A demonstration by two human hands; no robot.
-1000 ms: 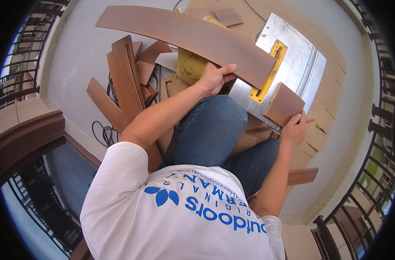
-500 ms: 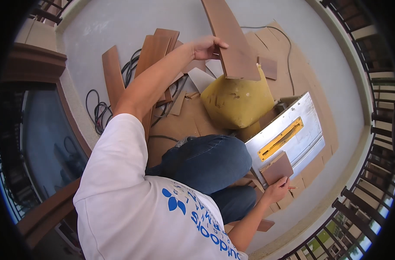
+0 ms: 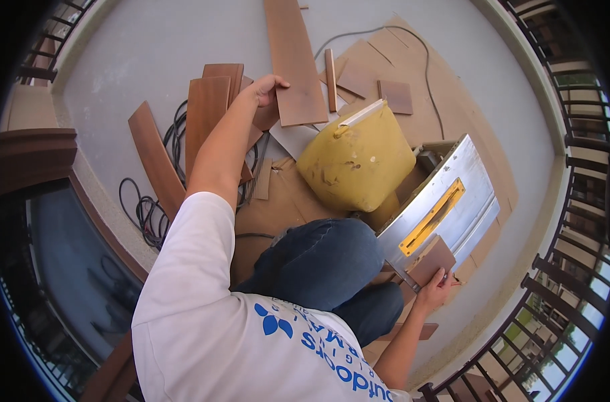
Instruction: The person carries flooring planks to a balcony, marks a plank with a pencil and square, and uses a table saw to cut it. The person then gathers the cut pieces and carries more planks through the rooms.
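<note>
Long plank (image 3: 295,60): in the head view, its near end has swung leftward off the yellow container (image 3: 358,157) since half a second ago; a second ago it lay across the saw table (image 3: 476,181).
Plank's long axis: runs away from the person, leaning slightly left toward the far end, which leaves the upper edge of the view; the squared near end points back toward the knees, just right of the left hand (image 3: 268,92).
Small board (image 3: 435,261): lies on the near part of the saw table, just ahead of the right hand (image 3: 433,293); nearly square, so its long axis is hard to tell.
Yellow container: right of the left hand, tilted, with a pale rim at its upper side; its inside is hidden.
Left hand: curled round the plank's left edge near that end, one digit on the upper face, the others partly hidden.
Right hand: pinching the near edge of the small board.
Yellow insert (image 3: 414,240): slotted, set in the saw table beyond the right hand.
Stacked boards (image 3: 206,100): left of the left hand.
Black cables (image 3: 146,218): farther left, nearer the person.
</note>
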